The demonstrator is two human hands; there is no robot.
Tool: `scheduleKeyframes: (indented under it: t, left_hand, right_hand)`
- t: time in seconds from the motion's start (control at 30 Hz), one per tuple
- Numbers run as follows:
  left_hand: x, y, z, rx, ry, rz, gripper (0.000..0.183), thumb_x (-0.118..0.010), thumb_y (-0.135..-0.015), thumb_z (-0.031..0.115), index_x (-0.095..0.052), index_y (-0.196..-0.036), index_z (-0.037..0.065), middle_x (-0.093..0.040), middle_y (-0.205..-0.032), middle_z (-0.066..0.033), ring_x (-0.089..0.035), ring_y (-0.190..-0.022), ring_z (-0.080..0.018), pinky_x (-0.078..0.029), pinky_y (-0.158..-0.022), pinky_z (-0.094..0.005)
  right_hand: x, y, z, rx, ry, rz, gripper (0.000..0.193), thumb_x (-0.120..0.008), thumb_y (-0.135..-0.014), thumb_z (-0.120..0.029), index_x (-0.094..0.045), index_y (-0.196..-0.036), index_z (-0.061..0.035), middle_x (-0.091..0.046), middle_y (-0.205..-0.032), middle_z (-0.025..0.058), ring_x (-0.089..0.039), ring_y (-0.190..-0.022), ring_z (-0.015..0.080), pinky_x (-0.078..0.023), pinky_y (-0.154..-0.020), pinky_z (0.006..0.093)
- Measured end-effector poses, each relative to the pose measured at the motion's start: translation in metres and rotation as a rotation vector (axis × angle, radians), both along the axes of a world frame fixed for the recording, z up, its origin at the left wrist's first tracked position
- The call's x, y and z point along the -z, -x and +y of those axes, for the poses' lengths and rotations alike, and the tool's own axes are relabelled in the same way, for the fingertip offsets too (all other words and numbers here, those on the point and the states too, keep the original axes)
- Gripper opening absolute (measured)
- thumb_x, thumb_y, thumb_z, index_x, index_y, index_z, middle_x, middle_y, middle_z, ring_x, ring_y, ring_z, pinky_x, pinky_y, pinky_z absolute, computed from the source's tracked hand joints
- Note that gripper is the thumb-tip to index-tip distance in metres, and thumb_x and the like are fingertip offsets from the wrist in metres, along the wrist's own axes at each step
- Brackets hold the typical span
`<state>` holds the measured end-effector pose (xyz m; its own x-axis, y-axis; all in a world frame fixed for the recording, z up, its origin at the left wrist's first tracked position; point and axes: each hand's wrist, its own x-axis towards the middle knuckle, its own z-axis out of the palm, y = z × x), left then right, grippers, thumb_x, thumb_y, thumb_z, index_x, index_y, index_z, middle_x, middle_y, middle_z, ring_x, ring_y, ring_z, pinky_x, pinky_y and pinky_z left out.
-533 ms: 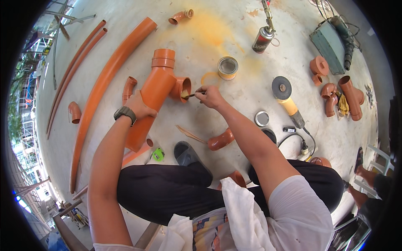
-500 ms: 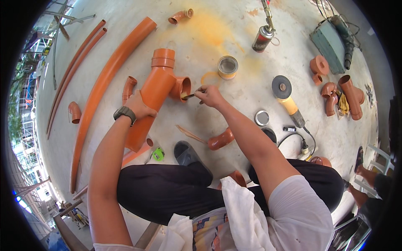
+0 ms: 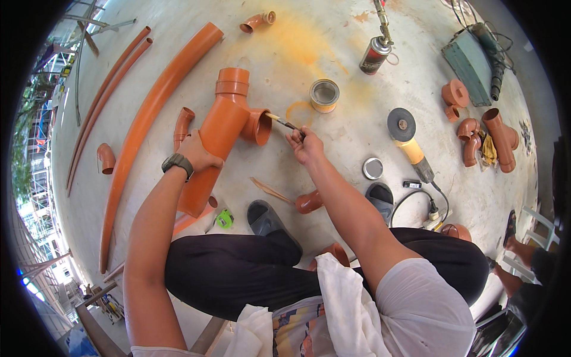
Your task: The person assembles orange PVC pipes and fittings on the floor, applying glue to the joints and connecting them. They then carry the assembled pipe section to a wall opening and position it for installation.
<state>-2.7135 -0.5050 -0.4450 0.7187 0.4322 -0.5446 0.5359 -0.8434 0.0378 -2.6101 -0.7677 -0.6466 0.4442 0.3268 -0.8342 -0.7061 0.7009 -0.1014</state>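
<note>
A: What do the hands hold?

B: The left hand point(image 3: 199, 152) is wrapped over a large orange pipe tee point(image 3: 221, 134) lying on the concrete floor point(image 3: 333, 53), near picture centre. The right hand point(image 3: 304, 144) pinches a small brush point(image 3: 281, 122), its tip at the side socket's rim, at three o'clock of the tee.

A: How would it handle?

B: Probably rigid, light plastic with a smooth, rollable wall; the straight body gives the surest hold.

A: Anything unclear?

B: An open tin point(image 3: 324, 95) sits at one o'clock of the brush, contents unreadable. The socket's inside is shadowed, and the tee's lower end sits partly behind the forearm.
</note>
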Motion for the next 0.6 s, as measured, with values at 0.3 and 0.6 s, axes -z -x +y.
scheduleKeyframes:
  t: [0.3, 0.6]
  left_hand:
    - [0.003, 0.001, 0.001, -0.006, -0.004, 0.025, 0.109, -0.090, -0.052, 0.047, -0.045, -0.134, -0.010, -0.059, -0.130, -0.0264, -0.063, -0.119, -0.0395, -0.051, -0.102, -0.0416]
    - [-0.005, 0.000, -0.007, -0.022, -0.016, 0.030, 0.109, -0.089, -0.052, 0.050, -0.046, -0.134, -0.007, -0.060, -0.131, -0.0296, -0.060, -0.122, -0.0410, -0.051, -0.104, -0.0417]
  right_hand:
    - [-0.010, -0.014, -0.033, -0.654, 0.016, -0.515, 0.015, -0.066, -0.098, -0.010, -0.069, -0.104, 0.0032, -0.065, -0.085, 0.0071, -0.065, -0.069, 0.0184, -0.062, -0.078, 0.0374]
    - [-0.027, -0.040, -0.018, -0.696, 0.768, -1.474, 0.020, -0.078, -0.087, -0.010, -0.077, -0.106, -0.0041, -0.072, -0.098, 0.0052, -0.068, -0.089, 0.0155, -0.054, -0.080, 0.0303]
